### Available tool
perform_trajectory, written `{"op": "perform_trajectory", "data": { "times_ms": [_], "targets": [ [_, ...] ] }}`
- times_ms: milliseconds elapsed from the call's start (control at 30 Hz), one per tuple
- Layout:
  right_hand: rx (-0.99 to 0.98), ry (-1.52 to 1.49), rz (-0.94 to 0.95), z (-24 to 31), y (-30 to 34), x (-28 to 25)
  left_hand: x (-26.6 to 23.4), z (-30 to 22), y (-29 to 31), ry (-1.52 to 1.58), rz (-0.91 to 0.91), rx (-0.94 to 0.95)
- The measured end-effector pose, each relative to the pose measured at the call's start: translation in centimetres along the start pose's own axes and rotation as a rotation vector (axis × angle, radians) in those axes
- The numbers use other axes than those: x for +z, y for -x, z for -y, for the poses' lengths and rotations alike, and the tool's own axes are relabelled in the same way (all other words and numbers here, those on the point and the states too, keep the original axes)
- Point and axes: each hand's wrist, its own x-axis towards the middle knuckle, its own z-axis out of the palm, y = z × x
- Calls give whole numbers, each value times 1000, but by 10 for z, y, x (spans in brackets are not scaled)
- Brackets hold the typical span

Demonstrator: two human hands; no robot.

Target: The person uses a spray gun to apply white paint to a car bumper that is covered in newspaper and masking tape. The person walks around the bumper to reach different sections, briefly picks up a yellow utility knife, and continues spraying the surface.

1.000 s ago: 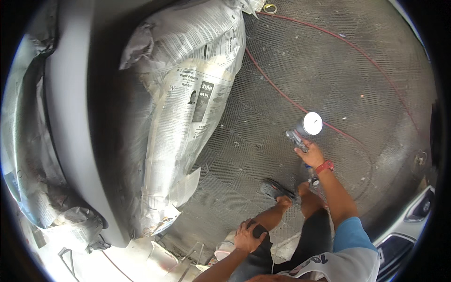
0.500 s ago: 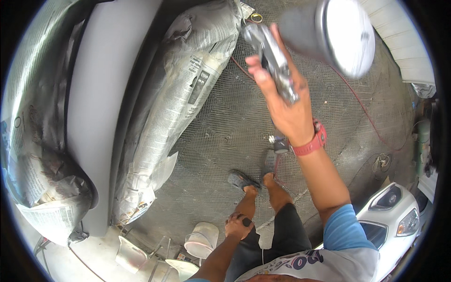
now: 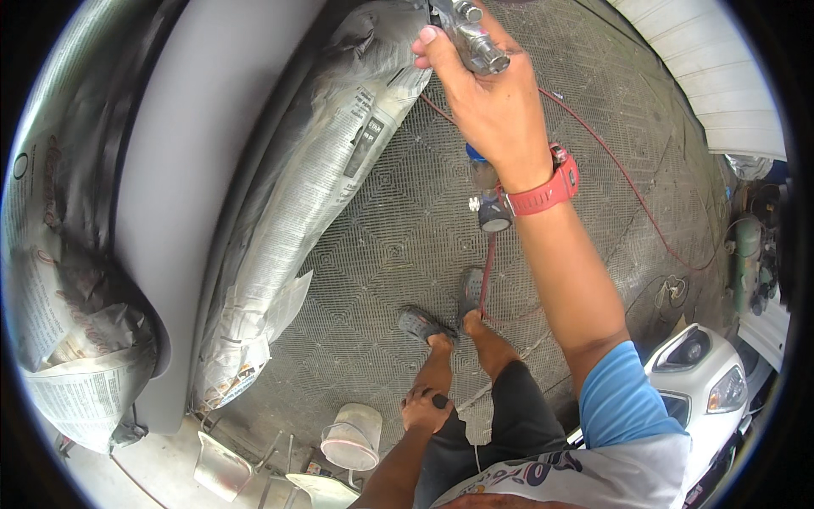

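Note:
My right hand (image 3: 500,119), with a red watch at the wrist, grips a metallic spray gun (image 3: 475,38) at the top of the view. The gun's far end is cut off by the upper edge. Below that wrist hangs a round gauge fitting (image 3: 493,214) joined to a red hose. To the left runs a long, curved car body part (image 3: 191,144) with a smooth grey surface. Crumpled newspaper masking (image 3: 297,212) covers its right side. My left hand (image 3: 426,410) rests over my left knee, fingers laid on it, holding nothing.
A red hose (image 3: 627,165) trails over the dark textured floor mat (image 3: 381,237). A white bucket (image 3: 352,437) and a white seat (image 3: 222,465) stand at the lower left. The front of a white car (image 3: 708,365) is at the lower right, a green cylinder (image 3: 746,242) beyond it.
My right hand has moved up and slightly left with the spray gun, whose large cup has left the view. The gauge fitting has come into clearer sight. My left hand stays on the knee.

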Motion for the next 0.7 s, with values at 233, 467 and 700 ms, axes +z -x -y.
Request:
{"op": "perform_trajectory", "data": {
  "times_ms": [233,467,700],
  "targets": [
    [-11,-44,29,-32,-6,-8,-1,6,-1,10,16,25],
    [-26,-68,27,-23,-7,-3,3,12,-4,12,7,30],
    [9,60,37,-2,-9,-4,-2,10,-2,-2,-7,32]
  ]
}}
